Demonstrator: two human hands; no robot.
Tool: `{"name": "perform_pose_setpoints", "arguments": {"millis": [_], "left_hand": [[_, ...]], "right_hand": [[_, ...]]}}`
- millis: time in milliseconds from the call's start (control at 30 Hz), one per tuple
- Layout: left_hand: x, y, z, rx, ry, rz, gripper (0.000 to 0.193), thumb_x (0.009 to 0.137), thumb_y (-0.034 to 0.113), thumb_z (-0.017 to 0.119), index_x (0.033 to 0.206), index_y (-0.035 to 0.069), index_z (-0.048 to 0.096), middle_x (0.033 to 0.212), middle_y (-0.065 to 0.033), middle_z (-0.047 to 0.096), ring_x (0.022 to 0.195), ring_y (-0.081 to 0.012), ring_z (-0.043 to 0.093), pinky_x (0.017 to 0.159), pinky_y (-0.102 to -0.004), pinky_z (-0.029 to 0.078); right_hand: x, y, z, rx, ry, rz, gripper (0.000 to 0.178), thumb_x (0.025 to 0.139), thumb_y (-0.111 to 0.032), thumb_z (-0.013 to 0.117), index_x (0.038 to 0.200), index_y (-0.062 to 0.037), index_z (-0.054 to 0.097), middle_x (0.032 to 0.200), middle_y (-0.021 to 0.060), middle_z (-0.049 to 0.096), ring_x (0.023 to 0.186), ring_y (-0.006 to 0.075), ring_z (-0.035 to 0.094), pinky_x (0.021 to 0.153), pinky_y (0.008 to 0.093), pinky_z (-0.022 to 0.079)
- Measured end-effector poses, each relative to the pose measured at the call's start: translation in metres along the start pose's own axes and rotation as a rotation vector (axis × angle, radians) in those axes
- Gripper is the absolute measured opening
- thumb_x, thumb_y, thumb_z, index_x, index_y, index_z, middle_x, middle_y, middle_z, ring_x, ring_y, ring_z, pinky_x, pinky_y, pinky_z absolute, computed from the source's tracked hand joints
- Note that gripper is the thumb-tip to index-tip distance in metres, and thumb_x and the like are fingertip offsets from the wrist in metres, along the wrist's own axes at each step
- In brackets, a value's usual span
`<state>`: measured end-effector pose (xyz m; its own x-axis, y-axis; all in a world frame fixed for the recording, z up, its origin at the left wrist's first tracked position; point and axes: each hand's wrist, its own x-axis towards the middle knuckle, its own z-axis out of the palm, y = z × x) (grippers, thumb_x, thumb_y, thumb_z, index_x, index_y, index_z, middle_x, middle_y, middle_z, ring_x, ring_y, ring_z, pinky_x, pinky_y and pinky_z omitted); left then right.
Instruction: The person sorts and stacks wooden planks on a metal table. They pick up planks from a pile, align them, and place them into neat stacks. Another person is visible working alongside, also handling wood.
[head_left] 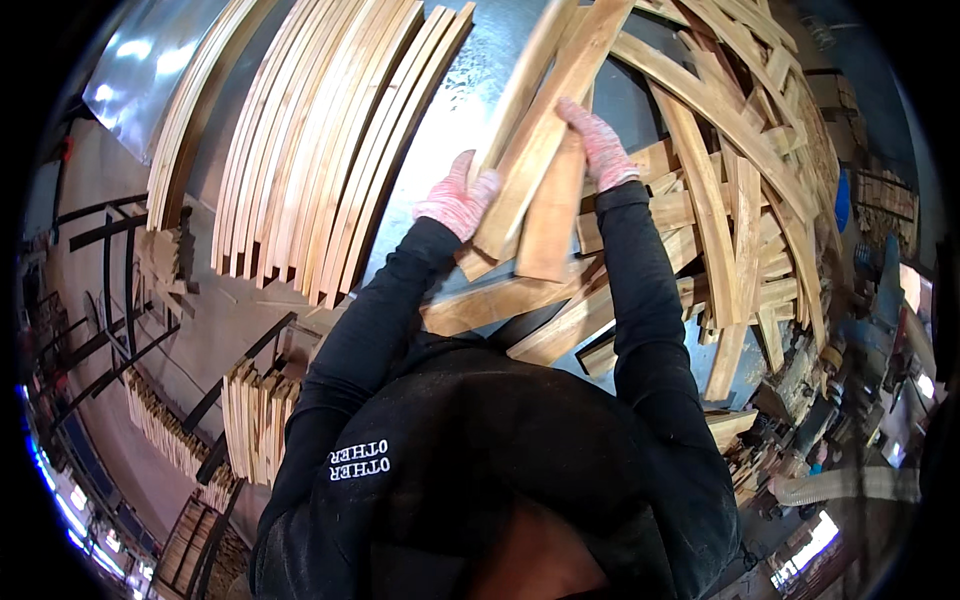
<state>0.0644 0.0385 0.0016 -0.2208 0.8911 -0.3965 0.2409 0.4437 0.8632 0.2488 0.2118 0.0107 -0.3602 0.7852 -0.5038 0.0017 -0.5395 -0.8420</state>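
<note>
Both my hands wear pink-and-white knit gloves. A long pale wooden plank [545, 130] slants away from me between them. My left hand [460, 197] grips its left edge near the close end, thumb raised beside a second plank [522, 85] that lies along it. Farther up, my right hand [597, 145] is closed on the right edge, fingertips on the wood. Beneath them, a shorter wooden board [550, 225] and a lengthwise curved plank [500, 303] rest on the metal table [430, 145]. The gloves hide parts of the plank edges.
To the left, a row of curved wooden strips [310, 130] stands side by side, with a narrower bundle [195, 110] beyond. A loose heap of crossed planks [735, 200] covers the right side. Below left are black metal racks [130, 260] and stacked wooden pieces [255, 420].
</note>
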Motion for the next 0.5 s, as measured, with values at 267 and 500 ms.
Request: {"name": "perform_pose_setpoints", "arguments": {"millis": [267,500], "left_hand": [[0.017,-0.039,-0.009,-0.591,-0.243,-0.016,0.071,0.079,0.010,0.065,0.143,-0.004,0.039,0.116,-0.0168,0.064,0.102,-0.0254,0.065,0.092,-0.0330,0.051],[0.005,-0.033,-0.030,-0.913,-0.214,-0.294,0.063,0.083,0.013,0.073,0.137,-0.002,0.047,0.110,-0.0115,0.066,0.094,-0.0223,0.068,0.086,-0.0343,0.055]], "right_hand": [[-0.016,-0.001,0.034,0.488,-0.286,0.242,0.064,0.091,-0.050,0.061,0.112,0.0095,0.055,0.091,0.0191,0.067,0.076,0.0319,0.068,0.077,0.0445,0.059],[-0.010,-0.019,0.011,0.278,-0.059,0.159,0.071,0.090,-0.062,0.054,0.117,0.0026,0.048,0.090,0.0150,0.059,0.069,0.0223,0.061,0.066,0.0368,0.058]]}}
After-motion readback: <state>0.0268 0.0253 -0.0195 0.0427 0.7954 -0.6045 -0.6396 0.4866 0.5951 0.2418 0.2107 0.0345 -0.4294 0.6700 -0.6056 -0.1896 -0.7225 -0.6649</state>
